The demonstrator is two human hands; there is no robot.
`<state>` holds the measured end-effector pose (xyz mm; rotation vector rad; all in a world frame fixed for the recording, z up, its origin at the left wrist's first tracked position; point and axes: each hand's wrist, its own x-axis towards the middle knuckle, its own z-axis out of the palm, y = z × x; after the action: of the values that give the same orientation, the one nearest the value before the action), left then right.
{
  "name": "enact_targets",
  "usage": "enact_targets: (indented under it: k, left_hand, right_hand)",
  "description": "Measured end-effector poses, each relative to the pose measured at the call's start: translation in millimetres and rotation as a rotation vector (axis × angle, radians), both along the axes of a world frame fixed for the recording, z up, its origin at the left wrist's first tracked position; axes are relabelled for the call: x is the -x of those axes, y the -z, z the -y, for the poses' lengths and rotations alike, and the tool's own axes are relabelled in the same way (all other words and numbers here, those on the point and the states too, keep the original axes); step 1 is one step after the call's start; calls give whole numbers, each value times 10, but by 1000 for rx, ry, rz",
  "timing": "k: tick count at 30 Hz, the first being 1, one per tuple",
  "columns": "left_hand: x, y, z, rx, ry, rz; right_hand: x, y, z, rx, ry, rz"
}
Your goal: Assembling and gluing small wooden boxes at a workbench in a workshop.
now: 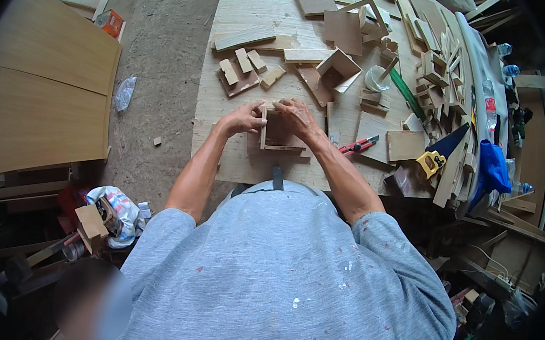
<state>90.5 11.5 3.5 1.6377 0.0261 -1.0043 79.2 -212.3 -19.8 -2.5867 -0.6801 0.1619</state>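
Note:
A small open wooden box [283, 148] with thin walls lies on the workbench [227, 166] close in front of me. My left hand [244, 118] grips its left wall, thumb against the wood. At the far side, my right hand [295, 117] has bent fingers closed over the box's edge; the hand hides the far right corner. Right of my right forearm rests a red utility knife [359, 145]. Beyond my hands, several small wood blocks [243, 60] sit, some of them on a brown square panel [238, 88].
A handsaw [441, 151] with a yellow handle lies at the right among wood offcuts. Past the box stand another open box [339, 71], a white cup [376, 79] and a green strip [407, 94]. Large wooden panels [46, 85] stand across the floor at left.

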Motion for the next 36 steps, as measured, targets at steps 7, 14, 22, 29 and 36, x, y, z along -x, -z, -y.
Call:
enact_targets:
  k: [7, 14, 22, 29, 36]
  left_hand:
    - [135, -134, -22, -15, -65, 42]
    - [409, -185, -229, -72, -279, 71]
    - [916, -98, -408, -25, -441, 43]
    - [1098, -110, -284, -102, -469, 170]
    - [1155, 18, -223, -222, -346, 372]
  right_hand:
    - [142, -392, -23, 134, -5, 96]
    - [421, -620, 292, -167, 139, 259]
    - [1129, -446, 669, -203, 266, 113]
    - [1318, -455, 453, -104, 236, 161]
    - [1244, -489, 100, 33, 108, 98]
